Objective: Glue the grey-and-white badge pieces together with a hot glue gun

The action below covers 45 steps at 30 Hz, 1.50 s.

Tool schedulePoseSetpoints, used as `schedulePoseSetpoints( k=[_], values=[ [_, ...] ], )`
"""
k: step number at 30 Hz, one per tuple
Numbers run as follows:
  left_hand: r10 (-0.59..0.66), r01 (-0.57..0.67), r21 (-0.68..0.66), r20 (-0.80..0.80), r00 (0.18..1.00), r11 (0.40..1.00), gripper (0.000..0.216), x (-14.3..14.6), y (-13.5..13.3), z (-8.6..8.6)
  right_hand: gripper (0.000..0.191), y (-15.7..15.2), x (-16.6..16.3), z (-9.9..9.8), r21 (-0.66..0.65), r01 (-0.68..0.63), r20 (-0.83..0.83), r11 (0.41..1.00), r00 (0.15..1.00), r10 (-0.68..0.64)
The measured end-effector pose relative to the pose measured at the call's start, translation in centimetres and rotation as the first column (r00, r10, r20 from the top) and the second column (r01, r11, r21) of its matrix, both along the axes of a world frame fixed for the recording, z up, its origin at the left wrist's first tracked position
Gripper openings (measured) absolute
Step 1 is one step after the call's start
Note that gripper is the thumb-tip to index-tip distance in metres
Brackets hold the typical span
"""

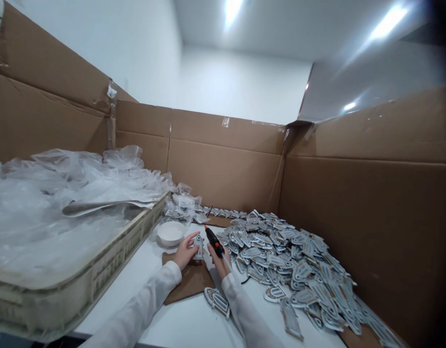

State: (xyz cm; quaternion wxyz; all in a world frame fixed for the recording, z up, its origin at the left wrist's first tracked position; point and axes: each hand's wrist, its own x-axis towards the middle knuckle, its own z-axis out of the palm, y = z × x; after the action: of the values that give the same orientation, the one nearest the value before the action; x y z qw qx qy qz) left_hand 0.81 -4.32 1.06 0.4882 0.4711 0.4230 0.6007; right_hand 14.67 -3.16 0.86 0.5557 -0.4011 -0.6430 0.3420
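My left hand [185,250] pinches a small grey-and-white arch-shaped plaque [198,246] upright between thumb and fingers, above a piece of brown cardboard [190,282]. In my right hand [220,261] is a black glue gun [213,240], its orange tip pointing up and away from me, just right of the plaque and apart from it. A pale stick or cord trails from the gun's rear along my sleeve. One larger arch-shaped plaque [217,302] lies on the white table beside my right forearm. My right fingers are partly hidden by the gun.
A big heap of similar plaques [280,251] covers the table's right side. Behind my left hand sits a white bowl [171,233]. A cream plastic crate [110,268] with clear plastic bags [81,179] fills the left. Tall cardboard walls [226,166] enclose the table.
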Motion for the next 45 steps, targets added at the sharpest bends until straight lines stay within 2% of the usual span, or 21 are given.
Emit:
schedulePoseSetpoints(
  k=[5,13,20,29,38,45],
  values=[
    [0.061,-0.061,-0.002,0.049,0.997,0.998,0.067,-0.2,0.0,0.2,0.035,-0.6,0.1,0.2,-0.037,0.042,0.09,0.998,0.995,-0.038],
    [0.058,-0.061,0.026,0.108,0.992,0.998,0.071,-0.2,-0.1,0.2,0.032,-1.6,0.1,1.3,0.067,0.051,0.233,0.996,0.97,-0.065],
    [0.073,-0.076,0.021,0.129,0.989,0.997,0.072,-0.2,0.0,0.0,0.028,-1.8,0.0,1.7,0.006,0.046,0.184,0.999,0.982,-0.047],
    [0.078,-0.082,0.04,0.087,0.993,0.996,0.066,-0.1,-0.4,0.6,0.035,-1.2,0.0,0.8,-0.016,0.086,0.211,0.996,0.974,-0.081],
    [0.077,-0.08,0.035,0.087,0.993,0.996,0.069,-0.1,-0.3,0.5,0.033,-2.3,-0.1,1.8,-0.006,0.155,0.147,0.988,0.977,-0.152],
    [0.067,-0.073,0.049,0.098,0.993,0.996,0.07,-0.2,-0.2,0.4,0.036,-2.2,0.0,1.8,-0.057,0.123,0.143,0.991,0.983,-0.114]
  ],
)
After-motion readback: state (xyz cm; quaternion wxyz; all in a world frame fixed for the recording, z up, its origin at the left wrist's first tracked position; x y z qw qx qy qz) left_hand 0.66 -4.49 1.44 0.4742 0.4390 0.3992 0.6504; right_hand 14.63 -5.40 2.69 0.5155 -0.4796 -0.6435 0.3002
